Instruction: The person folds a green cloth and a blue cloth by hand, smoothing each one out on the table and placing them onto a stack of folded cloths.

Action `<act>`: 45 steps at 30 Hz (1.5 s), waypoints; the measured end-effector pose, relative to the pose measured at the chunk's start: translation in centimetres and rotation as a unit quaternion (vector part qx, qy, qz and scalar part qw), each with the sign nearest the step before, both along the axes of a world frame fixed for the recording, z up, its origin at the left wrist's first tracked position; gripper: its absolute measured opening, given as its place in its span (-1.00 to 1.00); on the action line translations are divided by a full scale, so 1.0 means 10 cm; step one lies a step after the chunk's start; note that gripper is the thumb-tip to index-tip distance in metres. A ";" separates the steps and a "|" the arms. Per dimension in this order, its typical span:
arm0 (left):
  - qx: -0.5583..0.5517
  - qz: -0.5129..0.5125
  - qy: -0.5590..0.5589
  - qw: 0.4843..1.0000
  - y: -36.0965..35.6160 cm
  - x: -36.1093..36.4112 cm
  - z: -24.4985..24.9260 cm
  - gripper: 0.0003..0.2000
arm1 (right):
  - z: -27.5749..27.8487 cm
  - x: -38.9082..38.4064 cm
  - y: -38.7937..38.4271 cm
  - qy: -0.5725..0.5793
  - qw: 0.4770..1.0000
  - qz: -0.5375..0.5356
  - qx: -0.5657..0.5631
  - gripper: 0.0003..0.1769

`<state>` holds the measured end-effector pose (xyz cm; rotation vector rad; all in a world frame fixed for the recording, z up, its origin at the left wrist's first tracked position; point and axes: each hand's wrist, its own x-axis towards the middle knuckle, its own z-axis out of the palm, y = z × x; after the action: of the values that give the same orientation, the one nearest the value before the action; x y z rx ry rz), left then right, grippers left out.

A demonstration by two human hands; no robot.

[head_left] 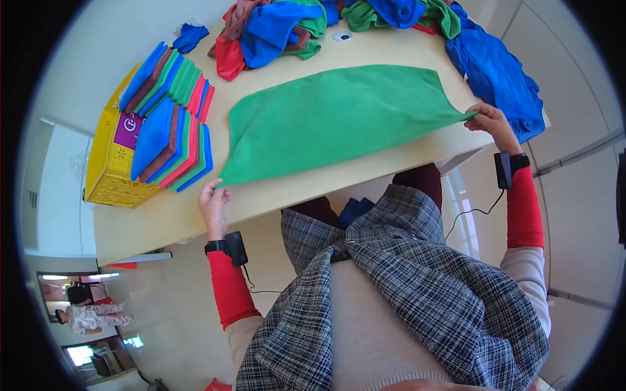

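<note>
A large green cloth [339, 120] is spread out over the pale table [261, 199], its near edge stretched between my hands. My left hand [214, 201] pinches the near left corner at the table's front edge. At the near right corner, my right hand [490, 124] grips the cloth between thumb and fingers, slightly raised. The far edge of the cloth lies on the table. Both wrists wear black straps with small boxes and cables.
Folded cloths [173, 146] in several colours stand in rows beside a yellow box [107, 159] on the left. Crumpled cloths [270, 32] lie at the back. Blue cloth [495, 75] hangs over the right edge. A person [91, 318] stands far off at lower left.
</note>
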<state>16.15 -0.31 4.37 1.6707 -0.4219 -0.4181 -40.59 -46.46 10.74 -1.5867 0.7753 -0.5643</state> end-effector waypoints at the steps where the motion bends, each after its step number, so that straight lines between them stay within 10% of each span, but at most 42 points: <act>1: 0.004 0.001 0.003 1.000 0.07 -0.04 -0.05 -0.79 | -0.04 -0.01 0.02 0.025 1.000 0.012 0.009 -0.78; 5: -0.094 -0.016 0.139 0.986 0.11 -0.25 -0.04 -0.79 | -0.04 0.11 0.05 0.048 0.998 0.035 -0.012 -0.78; 13: 0.026 0.037 -0.044 0.998 -0.20 -0.15 0.02 -0.76 | 0.39 1.01 0.43 0.076 0.971 0.075 -0.215 -0.80; 15: 0.033 -0.010 -0.266 0.963 -0.51 -0.24 0.19 -0.72 | 0.43 1.39 0.59 0.049 0.965 0.123 -0.225 -0.81; 24: -0.126 -0.182 -0.202 0.954 -1.45 -1.52 1.07 -0.61 | 0.58 2.74 1.62 -0.138 0.941 0.225 -0.212 -0.78; 45: -0.110 -0.126 -0.305 0.937 -1.47 -1.65 0.91 -0.65 | 0.50 2.91 1.85 -0.090 0.903 0.169 -0.384 -0.65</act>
<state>-0.37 -15.01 13.50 1.5048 -1.1108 -0.0180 -11.47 -27.92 15.76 -2.2861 0.1009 -0.7996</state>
